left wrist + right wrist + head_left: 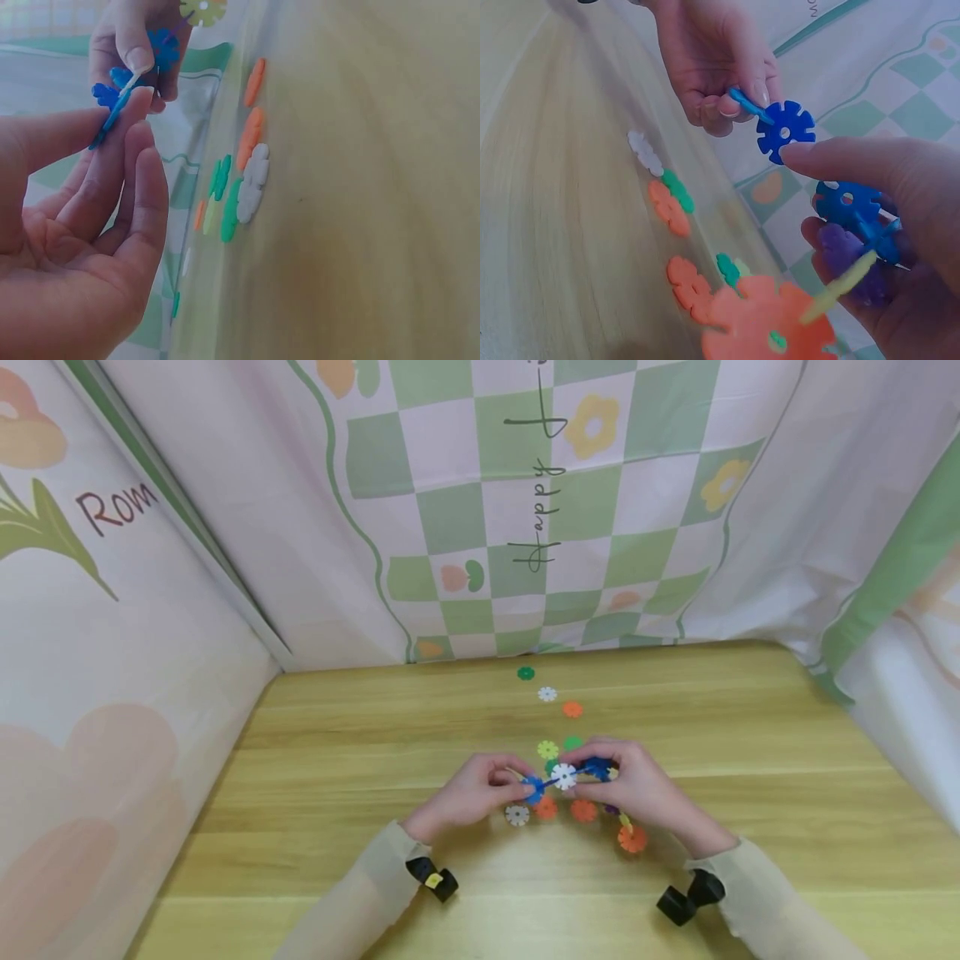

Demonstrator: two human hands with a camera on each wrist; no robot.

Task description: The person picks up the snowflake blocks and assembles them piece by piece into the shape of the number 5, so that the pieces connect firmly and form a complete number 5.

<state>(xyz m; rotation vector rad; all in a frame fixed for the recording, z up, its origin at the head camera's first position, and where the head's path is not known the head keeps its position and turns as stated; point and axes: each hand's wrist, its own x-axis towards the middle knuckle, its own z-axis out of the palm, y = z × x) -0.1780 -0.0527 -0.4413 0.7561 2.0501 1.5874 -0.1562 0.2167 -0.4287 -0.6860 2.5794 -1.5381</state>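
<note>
And there it is: left hand [468, 789] pinching the blue disc [533, 790], right hand [637, 781] clamped on the linked discs [597, 767], above the counter [360, 735], probably so neither side twists; loose green disc [526, 673] near the far edge.

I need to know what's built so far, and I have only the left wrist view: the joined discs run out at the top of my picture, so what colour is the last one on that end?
Observer: The right wrist view shows it: an orange disc, with a yellow disc touching it.
Operator: By the thumb of the right hand I get only a pale edge. What is it?
Observer: A white disc; the head view shows its notched face.
Operator: And beyond the light blue disc in the left hand?
Observer: A dark blue disc; the right wrist view shows the round hole in its middle.
</note>
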